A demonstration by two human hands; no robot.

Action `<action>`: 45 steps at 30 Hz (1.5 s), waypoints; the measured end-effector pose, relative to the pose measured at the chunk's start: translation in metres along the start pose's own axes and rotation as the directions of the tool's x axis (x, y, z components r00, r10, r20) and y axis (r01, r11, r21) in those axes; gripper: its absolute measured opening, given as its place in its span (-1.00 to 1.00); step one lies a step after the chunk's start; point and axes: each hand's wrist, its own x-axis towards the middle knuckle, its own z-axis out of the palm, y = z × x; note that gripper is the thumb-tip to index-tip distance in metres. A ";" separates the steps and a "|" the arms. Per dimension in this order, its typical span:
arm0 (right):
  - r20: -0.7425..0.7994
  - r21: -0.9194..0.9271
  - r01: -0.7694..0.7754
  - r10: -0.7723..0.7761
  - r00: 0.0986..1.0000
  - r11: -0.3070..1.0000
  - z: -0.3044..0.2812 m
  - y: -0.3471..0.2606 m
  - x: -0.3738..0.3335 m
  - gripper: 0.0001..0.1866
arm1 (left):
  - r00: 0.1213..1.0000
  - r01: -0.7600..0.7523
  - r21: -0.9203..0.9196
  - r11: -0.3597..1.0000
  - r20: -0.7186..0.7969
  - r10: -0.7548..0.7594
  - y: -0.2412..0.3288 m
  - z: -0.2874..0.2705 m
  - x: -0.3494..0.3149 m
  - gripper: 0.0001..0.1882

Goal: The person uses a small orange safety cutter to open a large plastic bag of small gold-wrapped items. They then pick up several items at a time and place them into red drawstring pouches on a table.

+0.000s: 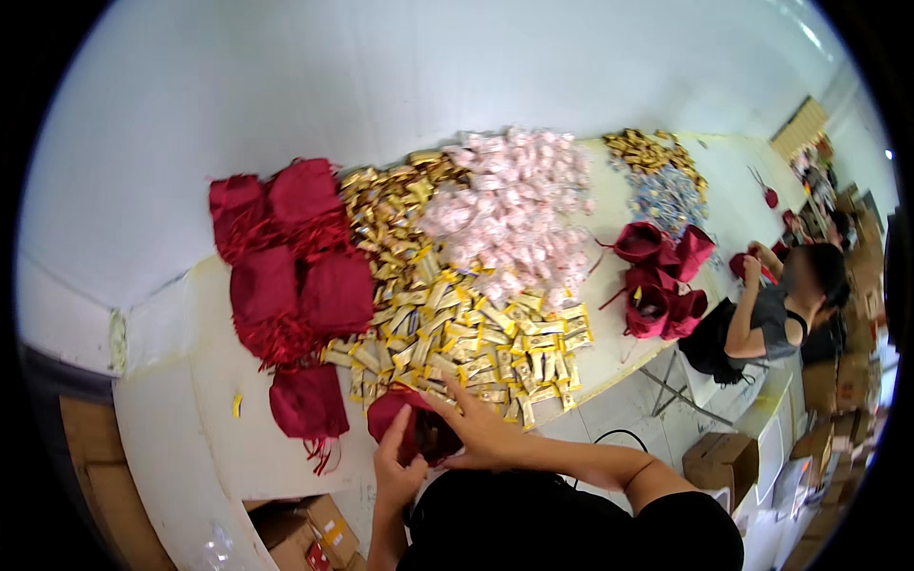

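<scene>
A dark red fabric drawstring pouch (386, 411) is held mouth-up at the table's near edge, with something brownish in its shaded inside that I cannot make out. My left hand (398, 468) grips the left side of its rim, fingers along the opening. On the other side my right hand (486, 433) holds the pouch, its fingers by the rim. Just beyond lie many yellow-and-cream wrapped bars (476, 343). Left of them are stacks of flat red pouches (262, 285), with one pile (309, 402) nearest me.
Behind the bars are heaps of pink-white wrapped sweets (519, 205) and gold-wrapped sweets (386, 209). Several filled red pouches (647, 300) stand at the right, near blue-wrapped pieces (666, 198). A co-worker (762, 309) handles a red pouch farther right. Cardboard boxes (721, 466) stand on the floor.
</scene>
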 end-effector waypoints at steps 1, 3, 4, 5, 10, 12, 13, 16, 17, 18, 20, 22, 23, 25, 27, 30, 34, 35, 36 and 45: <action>0.033 0.128 -0.074 0.071 0.997 0.989 0.000 0.008 -0.003 -0.10 | 0.998 -0.056 0.024 0.998 0.040 0.055 0.004 0.011 0.004 -0.31; 0.122 0.378 -0.216 0.182 0.976 0.901 -0.001 0.024 -0.011 -0.17 | 0.977 -0.130 0.110 0.985 0.183 0.108 0.012 0.025 0.013 -0.37; -0.068 0.238 -0.098 0.117 0.991 0.966 0.005 0.034 -0.018 -0.28 | 0.965 0.043 -0.023 0.999 0.260 -0.036 0.011 0.028 0.012 -0.39; -0.156 0.245 -0.061 0.102 0.983 0.968 0.001 0.048 -0.023 -0.42 | 0.921 0.228 -0.136 0.964 0.351 -0.168 0.012 0.030 0.013 -0.40; -0.471 0.396 -0.247 0.427 0.772 0.884 -0.056 0.117 -0.040 -0.69 | 0.961 0.071 -0.179 0.981 0.275 -0.019 0.009 0.026 0.027 -0.50; -0.589 0.312 -0.351 0.470 0.657 0.883 -0.075 0.173 -0.054 -0.75 | 0.973 0.134 -0.184 0.974 0.213 -0.093 0.008 0.016 0.029 -0.51; -0.673 0.288 -0.296 0.413 0.614 0.911 -0.087 0.202 -0.060 -0.70 | 0.976 0.165 -0.187 0.968 0.173 -0.133 0.007 0.009 0.029 -0.51; -0.849 0.100 -0.509 0.341 0.405 0.855 -0.140 0.272 -0.076 -0.59 | 0.991 0.133 -0.133 0.982 0.051 -0.127 -0.013 -0.022 0.028 -0.52; -0.889 0.096 -0.532 0.313 0.335 0.842 -0.154 0.299 -0.085 -0.58 | 0.993 0.120 -0.082 0.989 0.005 -0.120 -0.026 -0.036 0.028 -0.53; -0.916 0.097 -0.556 0.293 0.274 0.825 -0.168 0.319 -0.100 -0.56 | 0.995 0.065 0.045 0.997 -0.079 -0.061 -0.049 -0.051 0.030 -0.53; -0.940 0.044 -0.628 0.246 0.238 0.777 -0.185 0.354 -0.128 -0.54 | 0.957 -0.025 0.341 0.940 -0.265 0.122 -0.108 -0.081 0.042 -0.51; -0.941 -0.049 -0.620 0.171 0.291 0.783 -0.171 0.351 -0.129 -0.53 | 0.853 0.061 0.649 0.759 -0.428 0.298 -0.138 -0.106 0.050 -0.45; -0.936 -0.089 -0.568 0.126 0.329 0.818 -0.163 0.339 -0.126 -0.53 | 0.800 0.181 0.759 0.626 -0.484 0.355 -0.137 -0.111 0.053 -0.42; -0.823 0.176 -0.548 0.427 0.374 0.818 -0.136 0.312 -0.129 -0.53 | 0.772 0.466 0.675 0.573 -0.626 0.110 -0.128 -0.113 0.058 -0.45; -0.844 0.095 -0.435 0.304 0.442 0.895 -0.096 0.311 -0.138 -0.54 | 0.770 0.531 0.628 0.569 -0.638 -0.014 -0.142 -0.123 0.052 -0.55; -0.691 0.414 -0.427 0.583 0.428 0.804 -0.049 0.243 -0.120 -0.54 | 0.813 0.525 0.705 0.476 -0.581 -0.035 -0.161 -0.138 0.041 -0.70; -0.606 0.534 -0.385 0.659 0.445 0.752 -0.029 0.203 -0.109 -0.58 | 0.829 0.361 0.665 0.654 -0.550 0.101 -0.177 -0.148 0.041 -0.82; -0.586 0.567 -0.367 0.674 0.450 0.738 -0.027 0.198 -0.105 -0.59 | 0.812 0.317 0.599 0.735 -0.572 0.115 -0.181 -0.153 0.040 -0.81; -0.586 0.537 -0.403 0.671 0.453 0.741 -0.024 0.198 -0.106 -0.60 | 0.805 0.286 0.600 0.747 -0.573 0.152 -0.170 -0.152 0.042 -0.80; -0.429 0.508 -0.286 0.527 0.733 0.812 0.032 0.165 -0.057 -0.63 | 0.768 0.454 0.666 0.591 -0.629 0.119 -0.196 -0.162 0.044 -0.78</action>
